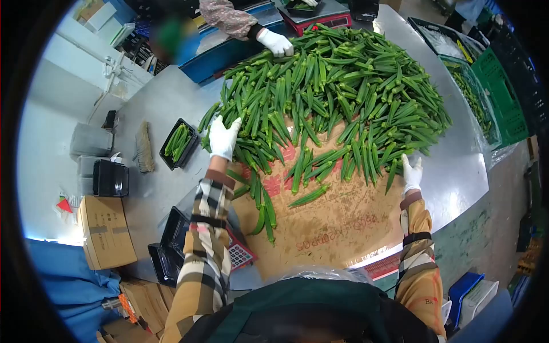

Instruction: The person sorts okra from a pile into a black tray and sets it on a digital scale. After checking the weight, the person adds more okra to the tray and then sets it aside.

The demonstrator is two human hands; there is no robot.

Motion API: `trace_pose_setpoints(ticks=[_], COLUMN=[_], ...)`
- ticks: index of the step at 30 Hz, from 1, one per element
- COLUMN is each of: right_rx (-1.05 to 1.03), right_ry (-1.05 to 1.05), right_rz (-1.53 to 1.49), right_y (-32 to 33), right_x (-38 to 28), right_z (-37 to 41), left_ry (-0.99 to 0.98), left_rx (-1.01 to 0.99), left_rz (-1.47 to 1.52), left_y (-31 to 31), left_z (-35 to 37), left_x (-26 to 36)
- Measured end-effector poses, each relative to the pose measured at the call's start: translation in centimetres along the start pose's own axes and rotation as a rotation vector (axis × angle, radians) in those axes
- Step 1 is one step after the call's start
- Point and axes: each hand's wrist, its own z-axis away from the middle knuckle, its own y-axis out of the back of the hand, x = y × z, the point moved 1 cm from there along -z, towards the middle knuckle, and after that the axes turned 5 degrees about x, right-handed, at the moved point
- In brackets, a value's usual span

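A large heap of green okra (pixel 366 86) covers the far part of a flattened cardboard sheet (pixel 320 234) on the metal table. White-gloved, my left hand (pixel 223 139) is at the heap's left edge, thumb and fingers apart, touching or just over the pods. My right hand (pixel 412 174), also in a white glove, is beside the heap's lower right edge with its fingers apart and nothing visible between them. A few loose pods (pixel 309 195) lie on the cardboard between my hands. To the left of my left hand stands a black tray (pixel 179 143) with okra in it.
Across the table is a co-worker's gloved hand (pixel 276 43) at the heap, near a red scale (pixel 316 22). A brush (pixel 144 147), empty black trays (pixel 171 240) and a keypad (pixel 239 253) are on the left. Green crates (pixel 498 97) stand at the right.
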Motion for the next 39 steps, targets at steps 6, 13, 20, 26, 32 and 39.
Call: trace_pose_setpoints(ticks=[6,13,20,26,32,39], right_rx=[-0.077,-0.447,-0.580,-0.328,-0.261,-0.273], right_ry=[0.209,0.521,0.607,0.563,0.743,0.717], right_rz=[0.475,0.374,0.219,0.300,0.177,0.558], right_y=[-5.2,-11.4,-5.2,3.7,2.1,-8.0], right_x=[-3.8,-10.7,-7.4,-1.7,-8.6,-11.2], right_z=[2.7,15.5,19.9,19.0,19.5,22.2], left_ry=[0.051,-0.392,-0.552,-0.709,-0.737,-0.765], left_rx=[-0.102,-0.170,-0.462,-0.508,-0.556,-0.669], left_rz=[-0.349,-0.321,-0.282,-0.231,-0.308,-0.367], left_y=[-4.4,-6.3,-5.5,-4.2,-0.6,2.5], left_z=[2.4,15.6,28.3,34.4,35.0,39.4], left_x=[3.3,9.9,11.8,12.9,9.6,5.4])
